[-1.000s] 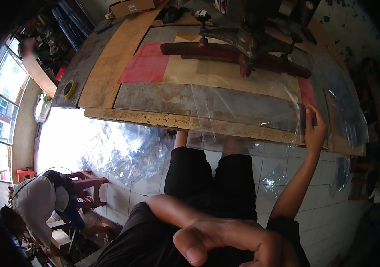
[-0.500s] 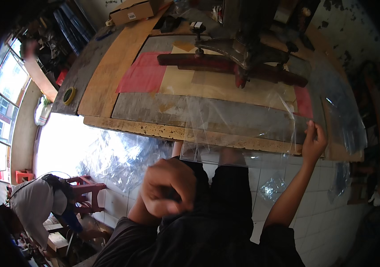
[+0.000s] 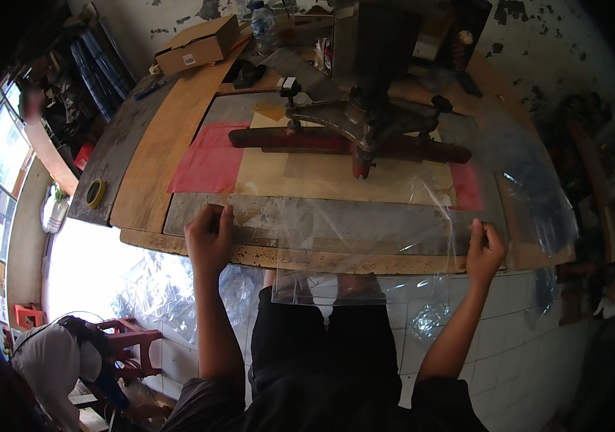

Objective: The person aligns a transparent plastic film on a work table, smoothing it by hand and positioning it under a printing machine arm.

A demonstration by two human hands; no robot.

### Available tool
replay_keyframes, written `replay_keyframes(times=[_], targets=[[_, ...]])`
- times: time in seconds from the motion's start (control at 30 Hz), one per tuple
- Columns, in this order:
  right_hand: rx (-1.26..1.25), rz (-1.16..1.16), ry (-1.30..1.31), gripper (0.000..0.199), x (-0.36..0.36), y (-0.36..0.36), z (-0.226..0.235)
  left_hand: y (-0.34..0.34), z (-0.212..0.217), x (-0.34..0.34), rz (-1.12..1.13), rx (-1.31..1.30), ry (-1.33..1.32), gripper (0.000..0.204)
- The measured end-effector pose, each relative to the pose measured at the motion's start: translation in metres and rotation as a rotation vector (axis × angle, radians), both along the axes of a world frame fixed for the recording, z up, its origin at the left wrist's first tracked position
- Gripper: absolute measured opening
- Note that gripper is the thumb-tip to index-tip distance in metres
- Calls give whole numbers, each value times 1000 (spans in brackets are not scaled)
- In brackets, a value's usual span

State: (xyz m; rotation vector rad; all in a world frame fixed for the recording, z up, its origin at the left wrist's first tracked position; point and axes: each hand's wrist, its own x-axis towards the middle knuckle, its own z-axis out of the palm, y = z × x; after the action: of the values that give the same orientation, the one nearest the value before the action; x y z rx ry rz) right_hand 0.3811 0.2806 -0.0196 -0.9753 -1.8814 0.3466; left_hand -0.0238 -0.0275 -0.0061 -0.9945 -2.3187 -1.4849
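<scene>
From the head view, your left hand (image 3: 209, 241) presses flat, fingers released, on the worktop (image 3: 178, 137) at the clear plastic sheet (image 3: 365, 237) (its front edge overhangs your lap), while your right hand (image 3: 485, 250) pinches the sheet's right edge. You seem to be positioning it under the press (image 3: 365, 122); next, square it carefully

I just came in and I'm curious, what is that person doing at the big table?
A person stands at a wooden workbench, holding a clear plastic sheet spread over its front edge. The left hand rests on the sheet's left end, and the right hand pinches its right end. A dark metal press sits just behind it on the bench.
</scene>
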Motion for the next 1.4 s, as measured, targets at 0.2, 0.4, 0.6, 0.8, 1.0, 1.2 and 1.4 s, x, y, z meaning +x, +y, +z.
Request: replay_keyframes(times=[0.2, 0.4, 0.6, 0.8, 1.0, 1.2, 1.4], targets=[[42, -11, 62, 24, -4, -1, 0, 2, 0, -1, -19, -23, -25, 24], [46, -15, 48, 25, -3, -2, 2, 1, -6, -3, -4, -17, 5, 25], [79, -19, 33, 26, -3, -2, 3, 4, -2, 1, 0, -10, 0, 25], [74, -23, 41, 25, -8, -6, 7, 2, -2, 0, 2, -12, -10, 25], [57, -18, 12, 27, -6, -5, 6, 2, -3, 0, 0, -9, -10, 25], [76, -5, 17, 24, -6, -3, 7, 2, -1, 1, 4, 0, -18, 25], [55, -19, 21, 28, -7, -4, 6, 2, -2, 2, 12, 7, -27, 25]])
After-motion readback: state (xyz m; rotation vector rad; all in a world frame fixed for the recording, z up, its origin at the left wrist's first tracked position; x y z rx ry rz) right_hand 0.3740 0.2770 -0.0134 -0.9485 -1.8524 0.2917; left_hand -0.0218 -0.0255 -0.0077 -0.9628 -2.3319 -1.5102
